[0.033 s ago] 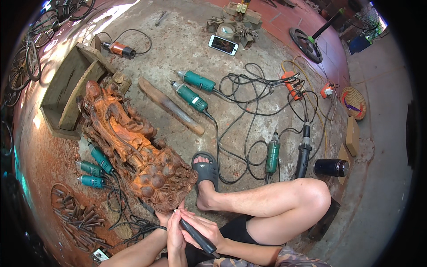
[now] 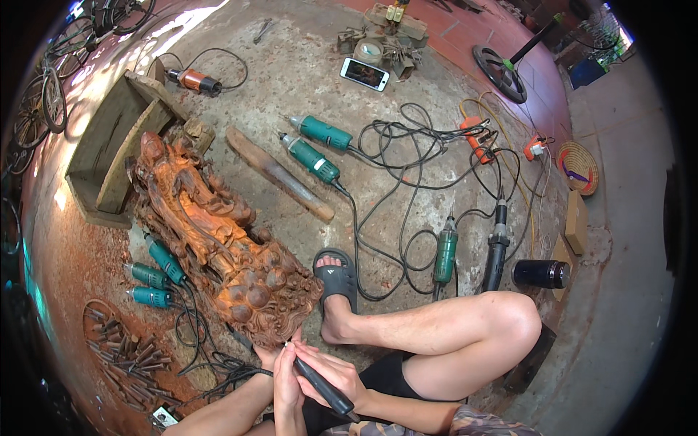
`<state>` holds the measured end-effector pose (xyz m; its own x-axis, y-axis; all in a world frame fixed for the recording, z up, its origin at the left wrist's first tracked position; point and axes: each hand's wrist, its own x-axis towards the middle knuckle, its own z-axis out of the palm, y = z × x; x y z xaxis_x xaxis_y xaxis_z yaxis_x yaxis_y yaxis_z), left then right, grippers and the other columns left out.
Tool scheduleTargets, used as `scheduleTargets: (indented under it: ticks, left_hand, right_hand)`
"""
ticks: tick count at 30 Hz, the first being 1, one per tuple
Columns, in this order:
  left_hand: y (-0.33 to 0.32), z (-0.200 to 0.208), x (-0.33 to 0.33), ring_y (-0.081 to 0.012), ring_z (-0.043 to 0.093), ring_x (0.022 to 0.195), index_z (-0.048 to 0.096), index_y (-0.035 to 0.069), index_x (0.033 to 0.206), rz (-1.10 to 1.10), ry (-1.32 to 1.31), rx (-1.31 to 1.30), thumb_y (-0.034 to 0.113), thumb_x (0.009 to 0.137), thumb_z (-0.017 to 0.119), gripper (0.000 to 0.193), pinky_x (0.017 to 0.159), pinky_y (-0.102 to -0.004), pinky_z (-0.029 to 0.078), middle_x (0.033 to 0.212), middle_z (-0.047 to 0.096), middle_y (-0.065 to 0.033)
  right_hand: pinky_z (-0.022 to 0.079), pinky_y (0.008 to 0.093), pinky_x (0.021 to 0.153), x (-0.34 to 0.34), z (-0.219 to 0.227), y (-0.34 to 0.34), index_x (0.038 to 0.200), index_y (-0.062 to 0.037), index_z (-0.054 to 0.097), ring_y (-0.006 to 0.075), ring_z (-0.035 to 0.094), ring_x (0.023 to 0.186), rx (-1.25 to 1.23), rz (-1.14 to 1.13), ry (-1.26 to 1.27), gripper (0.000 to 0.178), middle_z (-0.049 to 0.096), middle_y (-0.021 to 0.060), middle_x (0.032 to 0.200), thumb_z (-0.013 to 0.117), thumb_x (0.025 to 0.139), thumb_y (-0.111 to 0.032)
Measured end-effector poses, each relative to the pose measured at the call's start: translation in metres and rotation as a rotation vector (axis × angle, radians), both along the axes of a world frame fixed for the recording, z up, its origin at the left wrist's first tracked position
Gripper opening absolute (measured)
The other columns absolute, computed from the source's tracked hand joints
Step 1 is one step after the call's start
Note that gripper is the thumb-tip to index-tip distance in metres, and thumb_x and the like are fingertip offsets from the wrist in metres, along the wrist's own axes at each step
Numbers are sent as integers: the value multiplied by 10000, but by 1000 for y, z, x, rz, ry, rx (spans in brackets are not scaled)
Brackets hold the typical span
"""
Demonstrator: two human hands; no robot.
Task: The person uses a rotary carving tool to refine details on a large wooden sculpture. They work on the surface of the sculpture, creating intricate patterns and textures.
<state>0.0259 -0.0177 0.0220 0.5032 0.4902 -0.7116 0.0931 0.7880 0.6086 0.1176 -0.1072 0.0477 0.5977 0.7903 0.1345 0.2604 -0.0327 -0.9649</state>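
Both my hands are closed around a black, pen-shaped carving handpiece (image 2: pixel 325 387) that slants up and to the left. My left hand (image 2: pixel 288 383) steadies its front end near the tip. My right hand (image 2: pixel 333 376) wraps the body from the right. The pale tip lies at the lower end of a carved wooden sculpture (image 2: pixel 233 247); whether it touches the wood, I cannot tell. Orange-brown, the sculpture lies slantwise, its upper part beside a wooden support (image 2: pixel 109 160). My sandalled foot (image 2: pixel 337 291) rests against its right side.
Several green rotary tools (image 2: pixel 313 158) lie about with tangled black cords (image 2: pixel 407 182). A wooden stick (image 2: pixel 280 174) lies right of the sculpture. Loose bits (image 2: pixel 134 356) pile at lower left. Farther off are a phone (image 2: pixel 365 73), an orange power strip (image 2: pixel 476 138) and a dark flask (image 2: pixel 540 274).
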Motion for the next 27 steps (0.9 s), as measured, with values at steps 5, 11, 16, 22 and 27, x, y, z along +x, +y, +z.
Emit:
scheduleTargets:
  ticks: [5, 11, 16, 22, 27]
  left_hand:
    - [0, 2, 2, -185, 666, 957, 517, -91, 1444, -3, 9, 15, 356, 1089, 463, 573, 926, -307, 516, 1009, 709, -136]
    - [4, -1, 6, -190, 665, 1006, 527, -121, 1405, -8, -1, 24, 354, 1087, 468, 575, 1009, -332, 482, 1060, 717, -165]
    - [4, 0, 7, -193, 663, 1039, 540, -125, 1382, -4, -12, 30, 338, 1087, 464, 555, 1052, -341, 458, 1100, 718, -187]
    - [4, 0, 6, -202, 668, 1042, 566, -119, 1346, 6, -3, 16, 327, 1087, 467, 526, 1061, -349, 454, 1123, 715, -191]
    - [3, -5, 4, -201, 669, 1032, 570, -118, 1342, 11, -39, 52, 324, 1086, 472, 520, 1058, -346, 455, 1121, 716, -186]
  right_hand:
    - [538, 415, 1037, 1, 1, 0, 1351, 122, 574, 375, 667, 1221, 15, -5, 0, 541, 641, 265, 1355, 742, 875, -71]
    - [539, 410, 1035, 6, 0, 3, 1349, 121, 578, 373, 668, 1217, -5, -3, -16, 537, 640, 268, 1353, 738, 877, -77]
    - [541, 413, 1033, 6, -1, 3, 1347, 121, 580, 374, 670, 1214, -4, -4, -7, 535, 648, 267, 1340, 740, 874, -74]
    - [544, 415, 1030, 5, -2, 3, 1339, 122, 585, 373, 673, 1209, -1, -13, -8, 533, 653, 268, 1330, 744, 870, -72]
    - [545, 416, 1028, 5, -2, 4, 1333, 125, 588, 374, 672, 1210, 2, -14, -3, 529, 654, 270, 1326, 746, 869, -73]
